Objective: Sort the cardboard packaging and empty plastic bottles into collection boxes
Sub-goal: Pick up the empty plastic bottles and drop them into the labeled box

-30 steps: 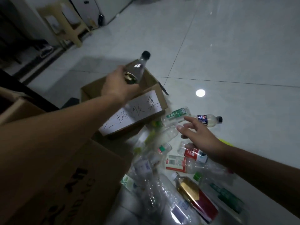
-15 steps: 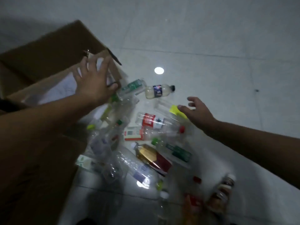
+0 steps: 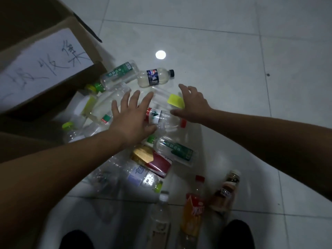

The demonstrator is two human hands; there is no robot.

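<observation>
- Since bottles litter the floor [image 3: 233, 51] mid-frame, sorting looks far from done; whatever the box [image 3: 59, 33] at upper left already holds is hidden.
- Its white sheet [image 3: 41, 63] bears handwritten Chinese, too sideways to read surely.
- Left hand [image 3: 132, 121], fingers spread wide, empty, over a red-capped bottle [image 3: 164, 118].
- Pepsi bottle [image 3: 155, 78] lies above.
- Right hand [image 3: 193, 103], fingers loosely spread, grips nothing.

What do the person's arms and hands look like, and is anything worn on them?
Both arms are bare along all that is visible; no sleeve shows. The left hand and the right hand have no glove, and no ring, watch or bracelet can be seen on fingers or wrists. The dim light hides finer marks.
</observation>
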